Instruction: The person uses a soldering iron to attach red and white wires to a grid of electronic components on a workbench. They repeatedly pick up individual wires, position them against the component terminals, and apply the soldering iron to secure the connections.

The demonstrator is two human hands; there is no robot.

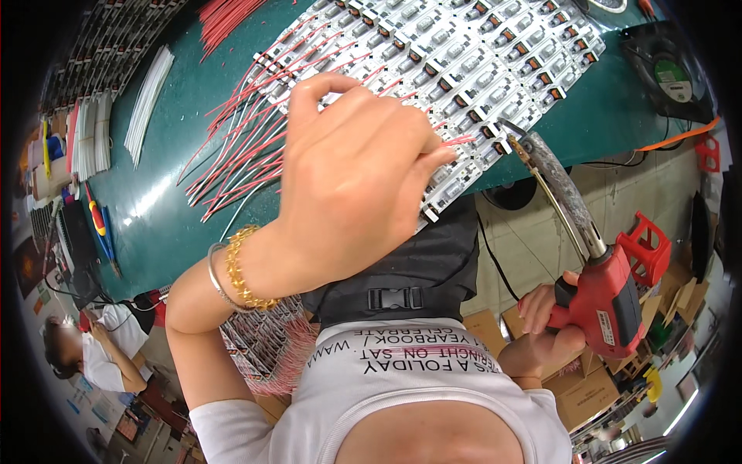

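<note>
My left hand (355,178) reaches over a panel of white circuit boards (440,50), its thumb and forefinger closed on a thin red wire (459,141). The end of that wire points toward the panel's right edge. In my right hand (547,313) is a red soldering gun (609,305), gripped by its handle. Its metal tip (512,138) meets the panel's edge close to the wire end; whether it touches the wire, I cannot tell. Red and white wires (239,170) fan out leftward from the boards, partly hidden by my left hand.
The green tabletop (154,224) carries a bundle of white wires (147,108), red wires (224,23) and a red-and-yellow screwdriver (96,218). A black fan-like device (668,73) stands at the right end. Cardboard boxes (587,394) lie below right. Another person (108,348) sits far left.
</note>
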